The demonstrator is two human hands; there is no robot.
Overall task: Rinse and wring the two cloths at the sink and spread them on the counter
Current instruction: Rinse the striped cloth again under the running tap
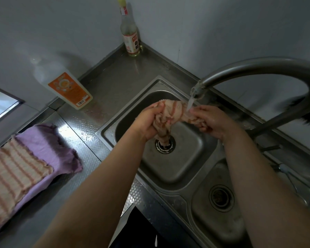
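A wet cream cloth with pink stripes is bunched over the left sink basin, under water running from the curved tap. My left hand grips its left end and my right hand grips its right end. A twisted tail of the cloth hangs down toward the drain. On the counter at the left, a second striped cloth lies spread flat on top of a purple cloth.
A white bottle with an orange label stands on the steel counter by the left wall. A tall glass bottle is in the back corner. A second basin lies at the right, with a dark brush behind the tap.
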